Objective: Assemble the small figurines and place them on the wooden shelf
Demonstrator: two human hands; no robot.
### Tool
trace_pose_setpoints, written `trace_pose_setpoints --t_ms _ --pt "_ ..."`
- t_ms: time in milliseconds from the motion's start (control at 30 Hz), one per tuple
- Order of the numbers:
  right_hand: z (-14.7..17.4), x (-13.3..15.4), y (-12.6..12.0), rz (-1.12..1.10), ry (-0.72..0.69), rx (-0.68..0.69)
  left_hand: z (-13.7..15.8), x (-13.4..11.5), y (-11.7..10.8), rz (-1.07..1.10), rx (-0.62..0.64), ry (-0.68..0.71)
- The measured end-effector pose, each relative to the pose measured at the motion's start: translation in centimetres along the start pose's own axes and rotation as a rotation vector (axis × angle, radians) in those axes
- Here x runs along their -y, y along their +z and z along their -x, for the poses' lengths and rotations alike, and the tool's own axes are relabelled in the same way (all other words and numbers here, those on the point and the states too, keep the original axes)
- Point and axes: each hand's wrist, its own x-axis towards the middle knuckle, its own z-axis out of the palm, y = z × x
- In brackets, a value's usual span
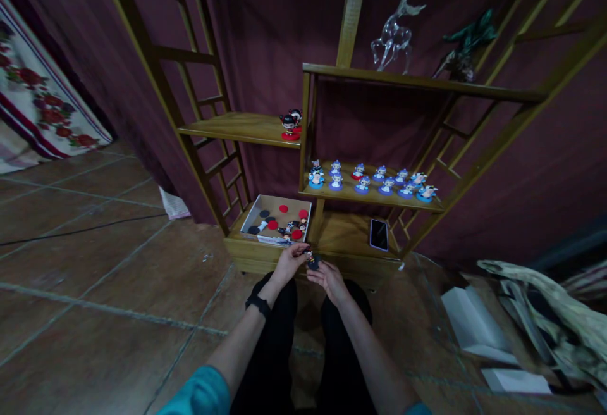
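Between both hands, in front of the low shelf, is a small dark-haired figurine [310, 255] with a dark round base [313, 264] at its lower end. My left hand [290, 262] pinches the figurine's upper part from the left. From the right, my right hand [330, 279] grips the round base with its fingers. Just beyond them, an open cardboard box [246, 222] holds red and dark round bases [272, 225] and several loose figurines [289, 228]. Whether the figurine is fully seated on its base I cannot tell.
Above the box, red-based figurines [289, 126] stand on the left shelf [237, 125]. Several blue and purple figurines [363, 184] line the middle shelf. A phone [379, 235] lies on the lower shelf. Higher up is a clear deer ornament [392, 38]. White boxes [474, 323] lie on the floor at right.
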Motion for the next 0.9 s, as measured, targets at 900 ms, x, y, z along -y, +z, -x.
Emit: trace_pose_setpoints --t_ms 900 --pt "-0.2 -0.7 0.6 0.030 -0.018 -0.001 -0.2 0.9 -0.2 -0.129 0.054 0.056"
